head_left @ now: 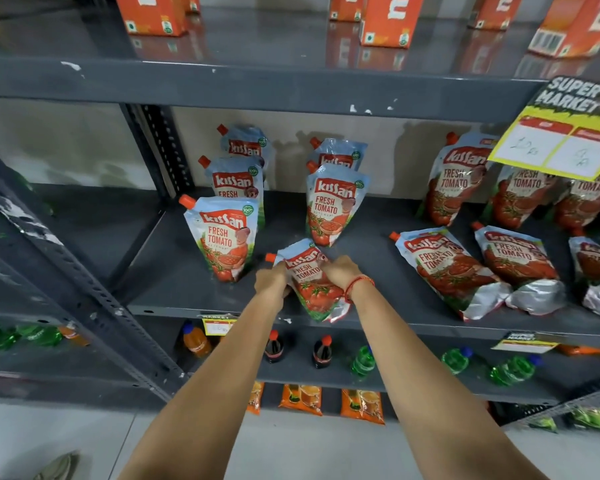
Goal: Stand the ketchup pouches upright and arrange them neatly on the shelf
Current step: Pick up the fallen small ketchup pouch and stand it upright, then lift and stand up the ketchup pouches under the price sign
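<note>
A ketchup pouch (311, 282) with an orange cap lies tilted at the front edge of the grey shelf (187, 289). My left hand (271, 279) grips its left side and my right hand (340, 270) grips its right side. Three pouches (223, 237) stand upright in a column at the left, and two pouches (333, 206) stand one behind the other in the middle. At the back right three pouches (456, 178) lean upright. Three more pouches (447, 268) lie flat at the front right.
Orange cartons (388, 19) stand on the shelf above. A yellow price sign (561, 133) hangs at the upper right, covering some pouches. Bottles (323, 351) fill the shelf below. A perforated grey upright (84, 271) slants down at the left.
</note>
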The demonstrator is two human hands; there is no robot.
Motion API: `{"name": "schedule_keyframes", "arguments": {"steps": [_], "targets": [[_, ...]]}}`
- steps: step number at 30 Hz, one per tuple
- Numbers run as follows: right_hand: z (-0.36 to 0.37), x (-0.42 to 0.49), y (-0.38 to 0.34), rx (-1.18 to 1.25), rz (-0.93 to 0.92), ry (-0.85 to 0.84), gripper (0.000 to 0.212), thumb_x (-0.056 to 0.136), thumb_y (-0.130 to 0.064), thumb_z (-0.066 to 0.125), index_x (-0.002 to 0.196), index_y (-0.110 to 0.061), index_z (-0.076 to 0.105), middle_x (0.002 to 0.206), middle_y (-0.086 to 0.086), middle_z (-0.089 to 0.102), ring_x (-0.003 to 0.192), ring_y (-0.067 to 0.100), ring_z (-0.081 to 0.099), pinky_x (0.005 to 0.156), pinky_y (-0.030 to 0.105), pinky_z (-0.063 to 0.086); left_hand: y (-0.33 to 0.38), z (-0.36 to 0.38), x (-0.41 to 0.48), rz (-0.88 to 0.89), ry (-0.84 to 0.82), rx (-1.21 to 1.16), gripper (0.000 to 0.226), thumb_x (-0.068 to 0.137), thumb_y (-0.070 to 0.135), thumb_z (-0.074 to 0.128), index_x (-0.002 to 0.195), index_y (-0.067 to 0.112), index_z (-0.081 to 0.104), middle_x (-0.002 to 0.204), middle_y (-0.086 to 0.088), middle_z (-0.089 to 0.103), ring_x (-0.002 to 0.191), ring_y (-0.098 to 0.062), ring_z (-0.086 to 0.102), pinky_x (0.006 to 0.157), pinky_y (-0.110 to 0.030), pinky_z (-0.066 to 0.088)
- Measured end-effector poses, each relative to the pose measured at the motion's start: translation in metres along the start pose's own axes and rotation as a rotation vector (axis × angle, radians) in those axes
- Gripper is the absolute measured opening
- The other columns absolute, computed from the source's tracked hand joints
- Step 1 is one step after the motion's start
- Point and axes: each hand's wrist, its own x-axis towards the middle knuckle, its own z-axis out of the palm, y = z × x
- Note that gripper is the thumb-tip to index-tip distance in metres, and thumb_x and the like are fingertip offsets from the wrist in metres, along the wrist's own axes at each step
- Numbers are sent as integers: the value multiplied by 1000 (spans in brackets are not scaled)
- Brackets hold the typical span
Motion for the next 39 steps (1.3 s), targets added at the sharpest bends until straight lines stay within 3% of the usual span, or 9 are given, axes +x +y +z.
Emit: {"name": "schedule_keyframes", "arguments": {"steps": [7, 12, 15, 22, 25, 29, 34, 37, 39], "targets": [[0, -9, -1, 401, -164, -21, 35, 87, -33, 63, 109, -6, 62, 118, 14, 67, 106, 28, 64, 96, 45, 51, 18, 2, -12, 126, -32, -274, 35, 94, 22, 48, 122, 1, 53, 118, -17, 64, 103, -30, 62, 87, -39, 48], [-14, -15, -25, 467, -435, 137, 25, 81, -18, 71, 103, -10, 61, 111, 10, 70, 98, 20, 68, 85, 35, 57, 53, 6, -19, 391, -138, -239, 16, 95, 25, 45, 97, 16, 57, 108, -10, 64, 101, -23, 60, 85, -36, 50], [-16, -14, -25, 459, -520, 182, 34, 81, -12, 70, 111, -4, 56, 110, 10, 69, 94, 12, 64, 80, 24, 55, 54, 5, -16, 512, -208, -140, 29, 96, 26, 44, 113, 6, 56, 113, -13, 63, 104, -23, 60, 91, -38, 50], [-10, -11, -20, 358, -581, 193, 30, 85, -18, 66, 108, -1, 56, 112, 15, 68, 103, 25, 66, 79, 24, 54, 31, -6, -10, 455, -174, -64, 15, 97, 34, 40, 100, 26, 52, 106, 12, 55, 107, -9, 46, 88, -25, 41], [-15, -16, -14, 362, -596, 228, 37, 81, -23, 71, 110, -5, 57, 108, 7, 68, 95, 14, 64, 71, 9, 51, 10, -3, -17, 448, 17, -74, 32, 96, 32, 42, 121, 14, 50, 127, -5, 55, 116, -20, 50, 103, -37, 40], [-42, -23, -3, 382, -641, 330, 28, 78, -22, 74, 100, -14, 58, 93, -4, 64, 86, 7, 62, 72, 6, 49, -18, 15, -42, 508, 243, -61, 30, 94, 24, 46, 115, 4, 53, 119, -16, 60, 107, -28, 58, 93, -34, 44], [-115, -24, 25, 256, -596, 549, 25, 81, -17, 70, 101, -3, 62, 91, 7, 65, 88, 19, 63, 81, 30, 51, -25, 84, -76, 517, -52, 50, 25, 94, 18, 46, 110, 3, 58, 101, -13, 61, 87, -24, 58, 83, -37, 48], [-167, -10, 62, 98, -356, 587, 28, 85, -17, 64, 107, 1, 61, 109, 18, 67, 103, 30, 62, 84, 28, 51, -18, 134, -80, 409, -169, 244, 22, 91, 20, 51, 105, 6, 61, 111, -18, 65, 103, -32, 61, 95, -43, 49], [-197, -3, 87, 38, -111, 480, 38, 89, -22, 58, 120, 1, 56, 123, 21, 60, 114, 33, 56, 78, 20, 51, -14, 167, -80, 289, -224, 324, 26, 90, 25, 52, 106, 6, 59, 112, -19, 63, 95, -32, 61, 85, -39, 52]]}}
